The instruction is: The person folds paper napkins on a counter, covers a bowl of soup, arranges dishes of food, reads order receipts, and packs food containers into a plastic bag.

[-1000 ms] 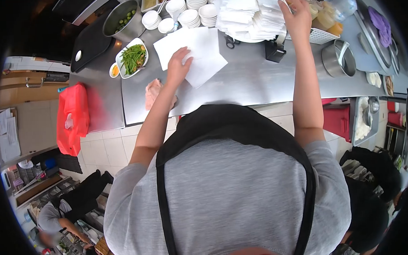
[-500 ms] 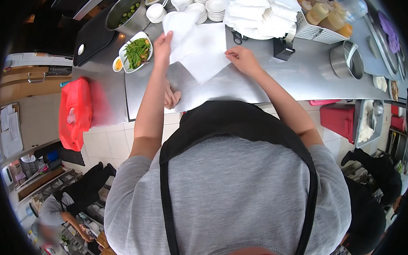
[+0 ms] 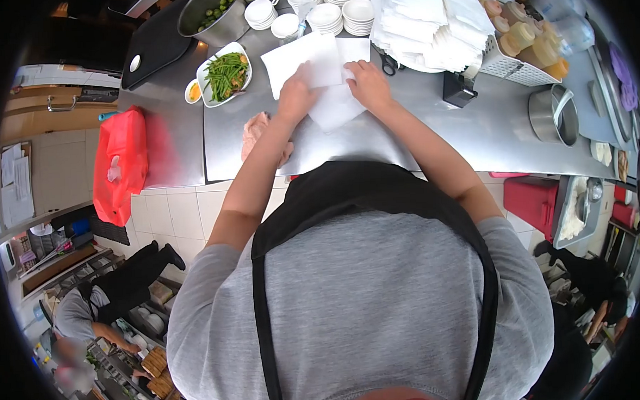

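1. White paper sheets (image 3: pixel 280 64): overlapping, on the steel counter (image 3: pixel 416 126), beneath and between the fingers of both hands.
2. Left hand (image 3: pixel 297 95): drawn in from the left edge of a raised sheet half a second ago; now over the near part of the paper, fingers extended, blurred; gripping or only pressing, cannot tell.
3. Right hand (image 3: pixel 369 85): at the paper stack a second ago, now at the right part of the sheets; fingers curled, tips at the paper, firm pinch not certain.
4. Change: raised sheet lowered onto the others, hands closer together. By judgement, two-handed arranging of the sheets, unfinished.
5. White dish (image 3: pixel 211 101), left of the left fingers: cut green beans (image 3: pixel 224 75) with brownish pieces.
6. Small bowl (image 3: pixel 187 98), just beside that dish, farther left of the fingers: orange-yellow contents.
7. Metal pot (image 3: pixel 219 33), beyond and left of the left fingers: round green items (image 3: pixel 213 13).
8. White bowls (image 3: pixel 326 20), stacked, beyond the fingers of both hands.
9. Paper stack (image 3: pixel 426 20), beyond and right of the right fingers.
10. White basket (image 3: pixel 502 65), farther right of the right fingers: squeeze bottles (image 3: pixel 517 38).
11. Metal pan (image 3: pixel 540 118), well right of the right fingers: one utensil (image 3: pixel 562 103); other contents unclear.
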A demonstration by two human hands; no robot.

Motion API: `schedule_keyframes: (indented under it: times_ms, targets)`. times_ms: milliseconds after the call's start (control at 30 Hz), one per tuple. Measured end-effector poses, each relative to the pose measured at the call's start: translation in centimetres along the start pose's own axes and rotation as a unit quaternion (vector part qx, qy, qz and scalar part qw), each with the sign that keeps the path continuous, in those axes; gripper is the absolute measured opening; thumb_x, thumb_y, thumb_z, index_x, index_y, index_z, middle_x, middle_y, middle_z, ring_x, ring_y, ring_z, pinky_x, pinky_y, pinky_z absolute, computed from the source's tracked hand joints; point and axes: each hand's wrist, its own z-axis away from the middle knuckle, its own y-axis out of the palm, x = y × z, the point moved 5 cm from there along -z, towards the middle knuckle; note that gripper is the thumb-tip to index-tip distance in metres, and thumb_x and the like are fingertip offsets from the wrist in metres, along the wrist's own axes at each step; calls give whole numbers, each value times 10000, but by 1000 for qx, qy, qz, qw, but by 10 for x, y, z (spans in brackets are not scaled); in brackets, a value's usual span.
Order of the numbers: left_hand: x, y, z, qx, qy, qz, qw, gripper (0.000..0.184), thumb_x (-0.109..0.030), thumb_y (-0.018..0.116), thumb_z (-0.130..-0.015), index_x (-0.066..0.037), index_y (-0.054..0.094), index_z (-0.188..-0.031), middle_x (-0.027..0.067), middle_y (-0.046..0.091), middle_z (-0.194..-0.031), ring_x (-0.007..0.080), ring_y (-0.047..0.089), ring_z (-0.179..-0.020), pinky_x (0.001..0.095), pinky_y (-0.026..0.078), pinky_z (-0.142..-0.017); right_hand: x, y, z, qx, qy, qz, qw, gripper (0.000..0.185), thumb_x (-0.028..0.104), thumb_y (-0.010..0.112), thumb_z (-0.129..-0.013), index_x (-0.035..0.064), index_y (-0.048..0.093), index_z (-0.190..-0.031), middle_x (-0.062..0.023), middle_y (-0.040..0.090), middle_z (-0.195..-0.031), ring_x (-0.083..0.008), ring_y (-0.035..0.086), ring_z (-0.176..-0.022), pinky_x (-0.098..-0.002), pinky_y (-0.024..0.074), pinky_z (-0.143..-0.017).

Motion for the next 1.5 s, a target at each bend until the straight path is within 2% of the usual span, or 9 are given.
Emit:
schedule_keyframes:
  times_ms: [133,200,533,733,833,1000,1133,1333,1500]
  targets:
    - [8,-4,-8,-11,-9,48,999,293,-152,588,-804,-51,588,-1079,163,578,-1107,272,565,-1028,327,435,-873,-5,0,-3,-30,-24,-1,999,225,71,604,-725,98,593,-948,-92,584,-867,-281,568,-827,-379,463,-721]
    - [28,-14,-15,52,-222,172,958,302,-170,590,-816,9,580,-1060,182,627,-976,198,605,-872,299,442,-802,-10,0,-5,-7,48,-74,996,203,74,540,-724,116,600,-914,-125,576,-839,-289,577,-786,-379,466,-715]
    - [51,-83,-27,-239,-163,351,891,280,-219,529,-880,52,584,-921,81,611,-723,95,491,-650,272,416,-614,-38,-29,54,80,162,-306,935,316,-36,471,-697,58,611,-964,-73,573,-811,-137,526,-642,-248,430,-603]
    - [14,-61,-18,-111,-177,197,958,253,-178,563,-844,-26,586,-1046,173,637,-869,190,607,-777,298,453,-734,-33,-57,77,83,207,-473,852,315,-69,427,-742,10,585,-1003,-47,579,-851,-82,519,-749,-194,396,-697]
    - [-25,-45,-22,-42,39,114,992,354,-247,588,-845,-18,554,-1112,147,610,-1009,186,573,-927,285,436,-785,-28,-64,78,107,248,-604,750,330,-74,420,-741,-16,568,-1030,-69,603,-895,-119,557,-774,-226,430,-736]
    - [-57,-26,-5,99,-80,499,857,459,-227,625,-811,-74,488,-1222,125,534,-1188,208,496,-1100,336,394,-902,-19,-76,78,96,265,-683,674,339,-57,435,-752,-19,536,-1073,-83,576,-972,-129,541,-875,-242,416,-804]
    - [-73,-19,7,153,-168,557,799,346,-31,603,-755,-44,567,-1099,49,602,-1015,122,552,-901,272,435,-810,-12,-77,76,112,248,-722,636,386,-25,477,-762,1,491,-1147,-79,559,-1037,-165,529,-939,-277,400,-862]
    - [-89,-37,-1,176,-142,525,821,308,31,557,-772,-21,574,-1075,29,621,-969,98,571,-878,250,453,-785,41,-104,63,-12,8,-338,941,497,99,612,-779,61,437,-1242,-55,565,-1033,-193,518,-993,-332,319,-976]
    - [-96,-57,-1,219,-134,472,843,319,30,557,-773,-19,566,-1088,32,619,-979,95,570,-884,246,450,-790,20,-104,53,18,21,-314,949,415,130,665,-732,93,539,-1126,-61,590,-977,-190,535,-958,-337,408,-854]
